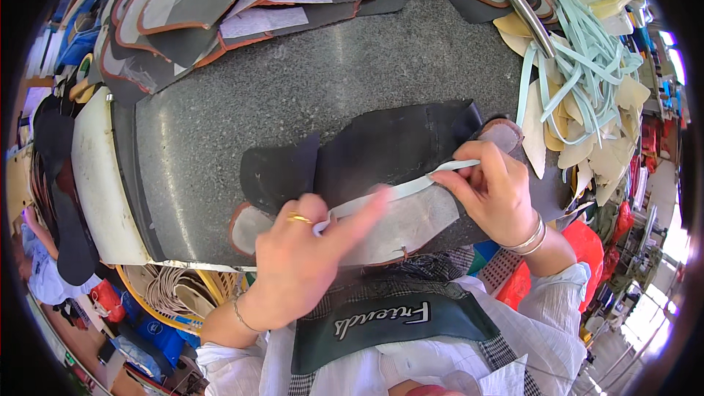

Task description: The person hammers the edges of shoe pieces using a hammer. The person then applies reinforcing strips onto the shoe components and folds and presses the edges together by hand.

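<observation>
A dark shoe-upper piece [396, 147] with a pale grey lining panel [400, 231] lies on the dark stone worktop. Along the border between the two runs a narrow pale blue tape strip [411, 188]. My right hand [502, 194] pinches the tape's right end between thumb and fingers, just above the piece. At the other end my left hand [293, 264] rests over the piece's near left part, with the tape's curled end between its fingers. One of its digits stretches along the tape, blurred by motion. Reddish-brown edging shows at both rounded ends of the piece.
Stacked grey upper pieces [242, 7] line the worktop's far side. A curved metal tube [517, 4] reaches over the far right. Beside it lie a tangle of pale blue strips [594, 66] and beige cut pieces [623, 132]. A yellow basket [158, 308] stands below the left edge.
</observation>
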`<state>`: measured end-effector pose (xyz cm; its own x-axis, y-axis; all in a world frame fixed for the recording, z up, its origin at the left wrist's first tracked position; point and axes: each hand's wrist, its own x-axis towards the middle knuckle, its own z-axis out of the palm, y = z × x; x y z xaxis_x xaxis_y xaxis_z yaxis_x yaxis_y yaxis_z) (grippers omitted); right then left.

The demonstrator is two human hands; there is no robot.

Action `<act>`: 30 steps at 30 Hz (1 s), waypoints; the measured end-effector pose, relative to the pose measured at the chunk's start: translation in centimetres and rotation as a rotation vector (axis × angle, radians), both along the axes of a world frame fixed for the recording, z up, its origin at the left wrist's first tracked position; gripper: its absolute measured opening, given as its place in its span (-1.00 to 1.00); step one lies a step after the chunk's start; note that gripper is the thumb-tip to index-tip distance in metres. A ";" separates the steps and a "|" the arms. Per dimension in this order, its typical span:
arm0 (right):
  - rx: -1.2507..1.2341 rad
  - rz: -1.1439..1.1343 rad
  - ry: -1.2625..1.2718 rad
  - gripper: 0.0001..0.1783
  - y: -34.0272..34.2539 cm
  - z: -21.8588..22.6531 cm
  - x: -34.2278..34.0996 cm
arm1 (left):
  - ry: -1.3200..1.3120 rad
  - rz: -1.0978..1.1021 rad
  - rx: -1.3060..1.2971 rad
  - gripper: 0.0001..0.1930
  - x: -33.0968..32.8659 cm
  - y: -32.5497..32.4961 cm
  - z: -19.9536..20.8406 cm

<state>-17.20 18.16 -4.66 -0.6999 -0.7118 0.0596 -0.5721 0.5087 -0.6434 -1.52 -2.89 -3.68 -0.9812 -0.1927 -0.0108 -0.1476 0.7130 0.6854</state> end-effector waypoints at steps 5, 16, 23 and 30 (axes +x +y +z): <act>0.003 0.052 0.024 -0.77 0.9 1.4 -1.3 | -0.141 -0.271 -0.329 -0.26 -0.6 0.3 0.3; -0.159 0.535 0.453 -0.59 -0.6 3.0 1.9 | 0.154 -0.080 -0.275 -0.31 1.2 0.9 -2.5; -0.293 0.567 0.354 -0.61 -1.9 -1.0 3.5 | 0.369 -0.013 -0.141 -0.47 3.1 0.3 -3.0; -0.250 0.540 0.346 -0.49 -3.5 1.5 0.4 | 0.450 -0.165 -0.045 -0.44 2.7 -0.4 -0.8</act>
<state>-16.78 14.62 -3.15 -0.1616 -0.8914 0.4235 -0.8975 -0.0458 -0.4387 1.18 -3.32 -4.47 -0.9041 -0.0244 0.4267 0.2743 0.7324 0.6231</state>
